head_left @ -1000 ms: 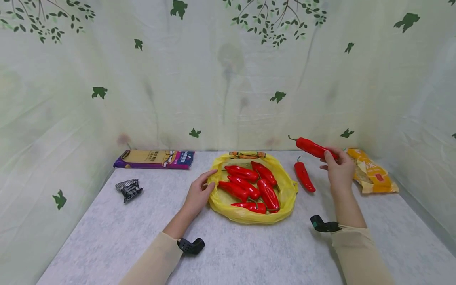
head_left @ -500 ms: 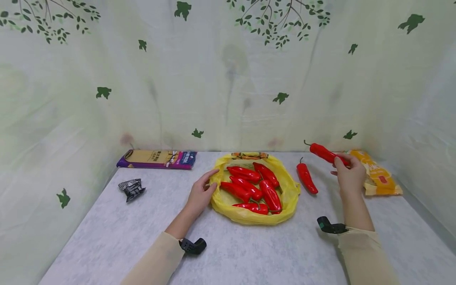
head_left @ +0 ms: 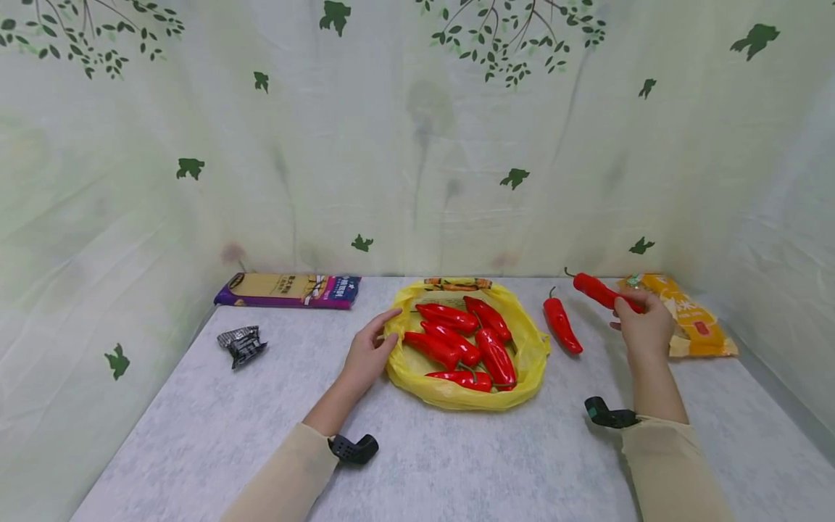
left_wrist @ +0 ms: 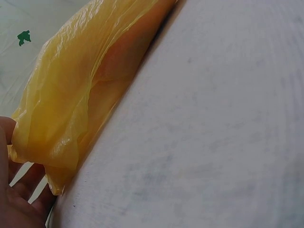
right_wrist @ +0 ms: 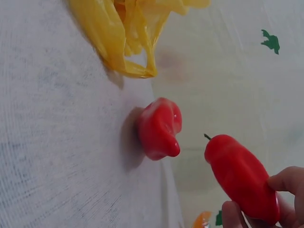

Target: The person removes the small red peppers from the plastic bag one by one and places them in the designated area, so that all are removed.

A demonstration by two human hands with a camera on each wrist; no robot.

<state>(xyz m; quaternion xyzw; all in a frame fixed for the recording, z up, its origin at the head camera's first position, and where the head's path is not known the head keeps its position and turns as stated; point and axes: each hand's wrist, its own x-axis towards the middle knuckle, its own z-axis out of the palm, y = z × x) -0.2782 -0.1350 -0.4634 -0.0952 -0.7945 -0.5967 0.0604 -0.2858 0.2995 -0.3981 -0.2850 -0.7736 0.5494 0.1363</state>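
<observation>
A yellow plastic bag [head_left: 430,395] lies spread in a round at the middle of the table, with several red chili peppers [head_left: 497,357] in it. My left hand [head_left: 365,355] holds the bag's left rim between thumb and fingers; in the left wrist view the yellow film [left_wrist: 61,109] hides part of the fingers. My right hand [head_left: 646,326] pinches another red chili pepper [head_left: 596,291] by its tip end, stem pointing up and left, above the table. Below and left of it, one more chili [head_left: 561,326] lies on the table, also seen in the right wrist view as a red pepper [right_wrist: 159,128].
At the back right, an orange-yellow food packet [head_left: 698,322] lies partly behind my right hand. A purple and gold packet [head_left: 287,291] lies along the back left edge. Nearer on the left is a small black wrapper [head_left: 241,346]. A printed curtain [head_left: 417,145] stands behind the table.
My right hand has carried its chili to the right and then lowered it, near the orange-yellow packet. The left hand stays at the bag's rim. The view has shifted slightly.
</observation>
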